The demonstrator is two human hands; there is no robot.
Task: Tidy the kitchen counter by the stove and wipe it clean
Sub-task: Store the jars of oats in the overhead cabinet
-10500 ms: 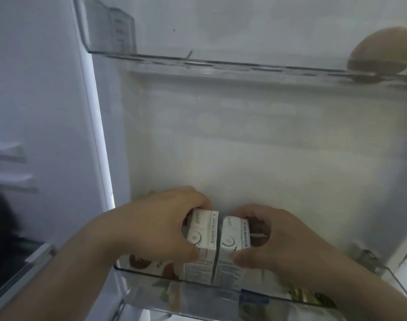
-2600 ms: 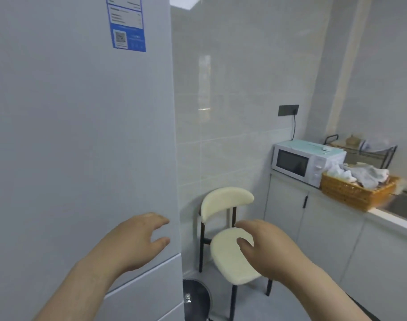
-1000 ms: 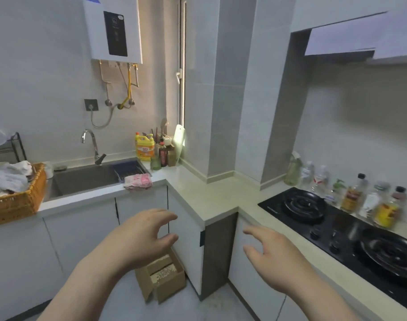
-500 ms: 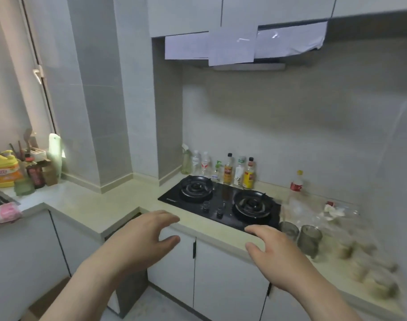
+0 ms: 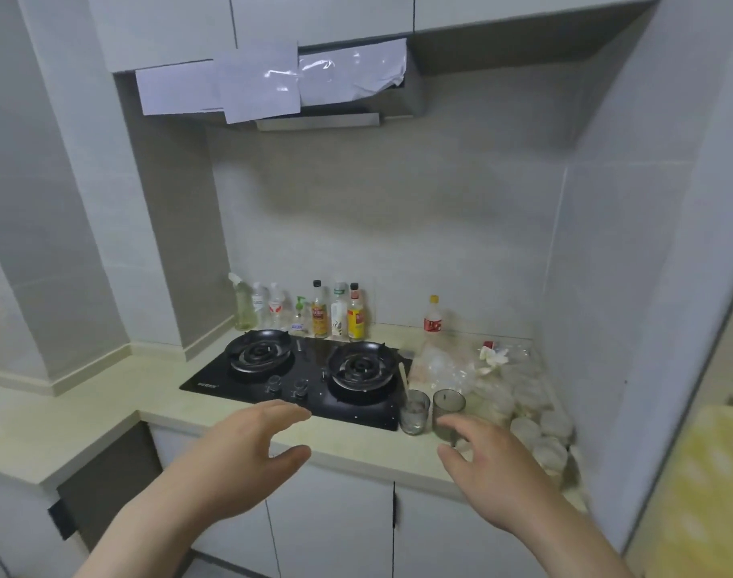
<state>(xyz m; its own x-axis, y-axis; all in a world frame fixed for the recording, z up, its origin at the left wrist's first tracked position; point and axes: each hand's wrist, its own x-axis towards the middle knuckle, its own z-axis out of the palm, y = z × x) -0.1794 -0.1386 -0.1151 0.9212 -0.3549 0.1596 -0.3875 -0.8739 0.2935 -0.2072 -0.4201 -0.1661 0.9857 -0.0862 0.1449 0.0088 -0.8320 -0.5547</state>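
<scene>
The pale bench [image 5: 106, 394] runs across the middle of the frame, bending at the left. A black two-burner stove [image 5: 298, 377] is set into it at centre. A row of bottles [image 5: 318, 314] stands behind the stove against the wall. A red-labelled bottle [image 5: 432, 317] stands alone further right. Right of the stove come two grey glasses [image 5: 449, 406] side by side, crumpled clear plastic [image 5: 439, 369], and a blurred cluster of small jars [image 5: 540, 427].

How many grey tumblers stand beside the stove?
2: one tumbler holding a wooden stick, by the stove's front right corner; the other tumbler immediately right of it. Blurred jars beyond could hide more.
</scene>
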